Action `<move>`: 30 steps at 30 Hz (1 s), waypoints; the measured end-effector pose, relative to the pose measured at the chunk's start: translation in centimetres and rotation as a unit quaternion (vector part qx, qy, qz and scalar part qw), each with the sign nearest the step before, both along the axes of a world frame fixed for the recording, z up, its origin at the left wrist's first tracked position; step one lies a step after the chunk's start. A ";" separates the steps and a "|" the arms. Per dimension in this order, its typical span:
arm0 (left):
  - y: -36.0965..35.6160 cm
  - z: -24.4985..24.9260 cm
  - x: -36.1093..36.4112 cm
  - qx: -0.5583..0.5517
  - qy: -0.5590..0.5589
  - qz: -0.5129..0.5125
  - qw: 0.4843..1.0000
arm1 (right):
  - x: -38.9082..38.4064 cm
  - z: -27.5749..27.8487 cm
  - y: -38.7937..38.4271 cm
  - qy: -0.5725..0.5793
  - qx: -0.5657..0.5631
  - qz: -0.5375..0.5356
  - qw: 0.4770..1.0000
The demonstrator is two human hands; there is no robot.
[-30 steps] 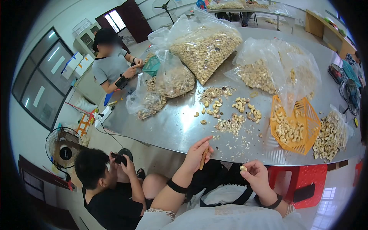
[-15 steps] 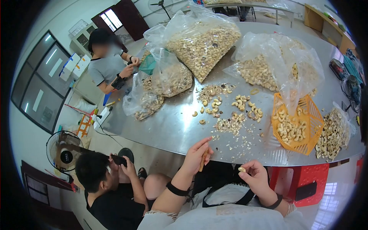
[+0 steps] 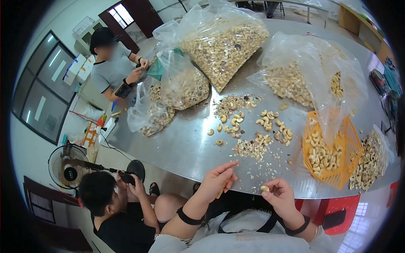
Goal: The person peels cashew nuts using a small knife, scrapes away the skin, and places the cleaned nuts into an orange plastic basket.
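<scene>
My left hand [image 3: 216,180] is closed around a thin tan tool [image 3: 220,193], like a small handle; its working end is hidden by my fingers. In my right hand [image 3: 280,196] a pale cashew nut [image 3: 265,188] is pinched between thumb and fingertips. Both hands hover at the near edge of the metal table [image 3: 177,145], apart from each other. Just beyond them lies a heap of pale nut crumbs [image 3: 254,147]. Small groups of whole cashews [image 3: 267,119] sit behind it, alongside a heap of brownish scraps [image 3: 236,104].
An orange basket [image 3: 352,145] with cashews stands at right, beside a bag of cashews [image 3: 366,162] spilling open. Large clear bags of nuts [image 3: 223,50] fill the back. One person [image 3: 114,67] works across the table; another [image 3: 122,215] sits at left holding a phone.
The view has shifted slightly, so the table contents sit a little lower in the picture. My left hand has turned, hiding more of the tan tool. The right hand still pinches the cashew.
</scene>
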State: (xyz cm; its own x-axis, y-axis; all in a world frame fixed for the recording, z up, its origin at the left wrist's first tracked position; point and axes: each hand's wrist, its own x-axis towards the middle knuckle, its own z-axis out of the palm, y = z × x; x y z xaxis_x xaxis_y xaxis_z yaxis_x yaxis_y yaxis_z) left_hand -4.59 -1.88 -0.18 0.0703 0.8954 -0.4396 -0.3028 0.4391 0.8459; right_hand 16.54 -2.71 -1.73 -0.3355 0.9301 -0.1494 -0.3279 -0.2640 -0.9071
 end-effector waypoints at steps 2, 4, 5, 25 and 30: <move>0.4 0.3 0.2 0.008 0.018 -0.015 1.000 | -0.4 -0.1 0.6 0.006 -0.003 0.005 1.000; 0.7 0.4 0.3 0.013 0.025 -0.044 0.999 | -0.7 0.0 1.3 0.013 0.000 0.008 1.000; 0.9 0.3 0.4 0.016 0.027 -0.043 0.999 | -0.8 0.0 1.4 0.005 -0.010 0.020 1.000; 2.1 0.8 1.8 0.086 0.121 -0.146 0.978 | -3.5 0.2 3.4 0.000 -0.001 0.046 0.999; 2.2 1.0 1.9 0.086 0.134 -0.150 0.976 | -3.6 0.2 3.5 -0.006 0.010 0.052 0.999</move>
State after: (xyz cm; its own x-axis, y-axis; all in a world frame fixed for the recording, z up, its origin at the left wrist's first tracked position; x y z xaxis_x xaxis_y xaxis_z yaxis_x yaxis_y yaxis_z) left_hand -2.67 0.33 0.78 0.2432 0.9148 -0.3223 0.0602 0.3174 0.9464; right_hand 12.91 0.81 -1.57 -0.4283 0.8935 -0.1352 -0.2893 -0.2773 -0.9162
